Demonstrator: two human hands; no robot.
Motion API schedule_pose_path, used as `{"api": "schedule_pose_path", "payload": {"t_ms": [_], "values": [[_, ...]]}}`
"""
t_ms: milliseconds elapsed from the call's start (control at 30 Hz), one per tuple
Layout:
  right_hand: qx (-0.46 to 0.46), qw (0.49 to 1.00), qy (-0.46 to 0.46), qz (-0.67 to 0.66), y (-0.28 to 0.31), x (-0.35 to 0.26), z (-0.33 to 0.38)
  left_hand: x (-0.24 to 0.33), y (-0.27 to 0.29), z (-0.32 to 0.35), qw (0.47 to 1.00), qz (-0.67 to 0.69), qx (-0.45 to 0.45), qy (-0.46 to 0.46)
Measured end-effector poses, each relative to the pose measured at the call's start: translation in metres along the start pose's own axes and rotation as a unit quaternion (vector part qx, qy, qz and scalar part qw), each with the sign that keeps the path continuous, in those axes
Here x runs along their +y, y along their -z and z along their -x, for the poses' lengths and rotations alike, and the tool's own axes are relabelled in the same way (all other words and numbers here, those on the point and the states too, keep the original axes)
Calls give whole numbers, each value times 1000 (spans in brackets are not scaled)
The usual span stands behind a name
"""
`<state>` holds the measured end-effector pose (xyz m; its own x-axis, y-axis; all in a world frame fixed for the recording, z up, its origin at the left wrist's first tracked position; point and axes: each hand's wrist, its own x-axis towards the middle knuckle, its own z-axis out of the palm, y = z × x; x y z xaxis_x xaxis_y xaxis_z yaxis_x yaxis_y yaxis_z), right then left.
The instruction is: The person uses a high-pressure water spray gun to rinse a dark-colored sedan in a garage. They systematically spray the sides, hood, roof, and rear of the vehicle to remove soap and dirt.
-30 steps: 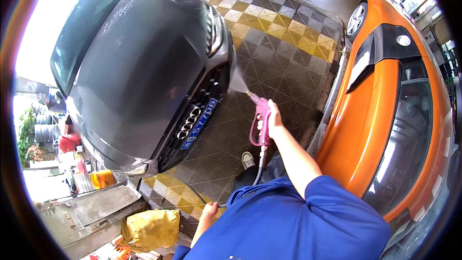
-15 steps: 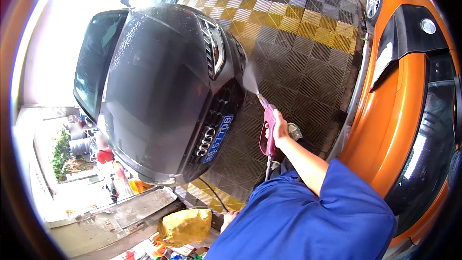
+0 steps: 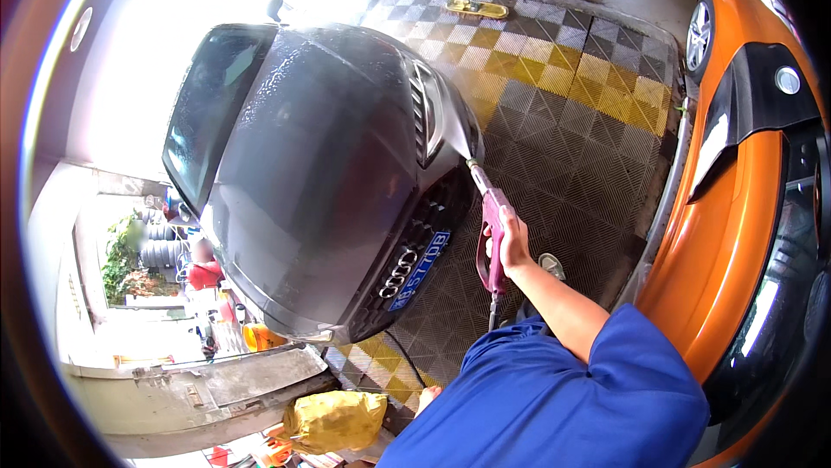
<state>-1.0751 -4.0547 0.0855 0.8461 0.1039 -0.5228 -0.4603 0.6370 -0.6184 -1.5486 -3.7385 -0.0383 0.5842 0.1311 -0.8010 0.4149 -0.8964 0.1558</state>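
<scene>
- While the right grip (image 3: 512, 241) is wrapped round the pink spray gun (image 3: 492, 204), the left grip (image 3: 429, 396) is mostly hidden; I cannot tell its state.
- Water spray (image 3: 456, 132) fans toward the headlight (image 3: 422, 117) of the dark grey car (image 3: 320, 174), just ahead; rinsing its front seems in hand.
- Next probably calls for an even sweep, minding the black hose (image 3: 405, 355).
- Orange car (image 3: 714, 251) limits room rightward; yellow mop (image 3: 478, 8) lies well apart beyond.

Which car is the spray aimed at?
The dark grey car on the left: spray from the pink gun in the right hand fans over its front corner. The orange car, right, gets none.
</scene>
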Motion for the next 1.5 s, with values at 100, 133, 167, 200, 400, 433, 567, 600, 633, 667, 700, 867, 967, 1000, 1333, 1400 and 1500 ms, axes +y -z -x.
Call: {"api": "schedule_pose_path", "payload": {"t_ms": [100,133,167,200,400,433,567,600,633,667,700,867,967,1000,1333,1400,1500], "values": [[-80,996,36,-20,-10,-6,20,2,-5,1,1000,16,2,5],[-117,991,54,-22,-11,-8,21,2,-5,0,1000,21,3,7],[-125,990,60,-37,-16,-11,24,2,-5,0,1000,25,5,9],[-112,991,62,-34,-16,-10,20,2,-4,-1,1000,26,5,9],[17,999,1,28,-1,4,-8,0,3,-7,999,39,2,4],[11,999,-18,-43,6,9,-10,0,6,-4,999,38,3,8],[120,990,-68,13,22,25,-30,-1,16,-3,999,37,4,10],[119,991,-54,19,20,23,-24,2,13,3,999,46,3,15],[117,992,-39,22,15,21,-17,2,15,7,999,51,5,19],[80,996,-30,-22,23,26,-20,3,16,9,998,56,6,23],[35,996,-60,-64,26,22,-18,5,18,8,997,65,12,26],[22,991,-111,-72,67,3,-34,27,50,-7,998,49,30,33],[146,982,-109,49,78,22,-47,50,30,10,994,79,35,60],[91,980,-174,40,62,2,-20,51,4,19,995,70,47,45],[-29,998,-62,-8,-19,-5,32,58,-30,13,958,269,87,54],[-40,998,9,-50,-47,3,60,31,-63,3,956,205,207,-19],[-1,998,-18,58,-57,27,88,-1,-62,10,958,178,223,-12]]}}
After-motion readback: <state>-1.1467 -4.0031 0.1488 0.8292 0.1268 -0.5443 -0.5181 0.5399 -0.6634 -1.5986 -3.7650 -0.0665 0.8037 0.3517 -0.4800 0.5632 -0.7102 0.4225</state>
